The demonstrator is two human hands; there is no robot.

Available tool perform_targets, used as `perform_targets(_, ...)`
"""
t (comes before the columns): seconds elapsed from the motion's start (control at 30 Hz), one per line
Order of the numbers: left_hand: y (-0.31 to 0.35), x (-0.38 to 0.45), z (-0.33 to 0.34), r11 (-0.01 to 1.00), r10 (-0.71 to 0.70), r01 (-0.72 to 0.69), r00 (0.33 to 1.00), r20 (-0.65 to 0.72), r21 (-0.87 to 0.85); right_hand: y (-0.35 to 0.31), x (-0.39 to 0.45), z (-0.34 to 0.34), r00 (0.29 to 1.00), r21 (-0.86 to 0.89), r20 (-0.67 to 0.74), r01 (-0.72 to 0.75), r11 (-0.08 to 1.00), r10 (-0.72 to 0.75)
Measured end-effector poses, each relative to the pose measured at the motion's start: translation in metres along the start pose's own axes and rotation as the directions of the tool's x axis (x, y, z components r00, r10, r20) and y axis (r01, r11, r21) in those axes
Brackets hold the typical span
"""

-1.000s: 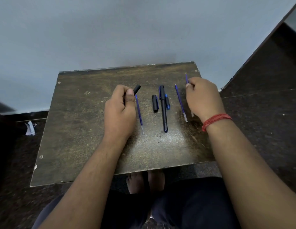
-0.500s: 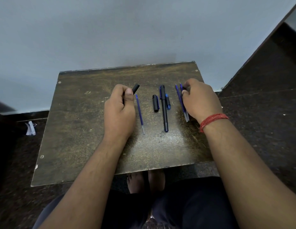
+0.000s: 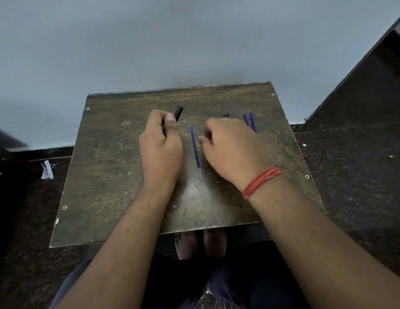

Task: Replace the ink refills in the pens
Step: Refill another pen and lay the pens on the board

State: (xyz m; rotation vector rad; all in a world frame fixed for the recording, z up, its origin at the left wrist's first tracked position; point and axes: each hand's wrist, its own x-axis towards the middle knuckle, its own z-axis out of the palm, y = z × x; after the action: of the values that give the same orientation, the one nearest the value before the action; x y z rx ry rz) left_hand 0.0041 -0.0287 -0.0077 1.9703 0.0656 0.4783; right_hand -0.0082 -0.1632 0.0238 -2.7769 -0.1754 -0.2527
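- We see a dim, evenly lit scene with a cool grey cast.
- A soft pale sheen lies on the table [image 3: 118, 175] near its front edge, between the forearms.
- Faint shadows sit under both hands.
- The right hand [image 3: 230, 148] is smeared with motion blur at the fingers.
- Wide-angle distortion bends the table edges and floor lines.
- The left corners fall into near black.

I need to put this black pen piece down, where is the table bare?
Bare board lies left of the left hand, and along the near edge below both wrists. It is crowded between the blue refill, the right hand and the two refills.
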Motion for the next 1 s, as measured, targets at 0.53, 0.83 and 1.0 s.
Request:
perform_targets(0.53, -0.001, 0.003, 0.000, 0.998, -0.044, 0.041, 0.997, -0.060, -0.052, -0.035, -0.005, 0.018, 0.995, -0.183, 0.082, 0.067, 0.981, -0.053)
perform_targets(0.83, -0.002, 0.004, 0.000, 0.997, -0.037, 0.033, 0.998, -0.056, -0.068, -0.009, 0.010, -0.004, 0.964, 0.378, 0.171, -0.257, 0.889, 0.206)
perform_targets(1.0, -0.002, 0.001, 0.001, 0.997, -0.033, 0.032, 0.999, -0.014, -0.071, 0.007, 0.016, -0.004, 0.925, 0.873, 0.189, -0.312, 0.376, 0.329)
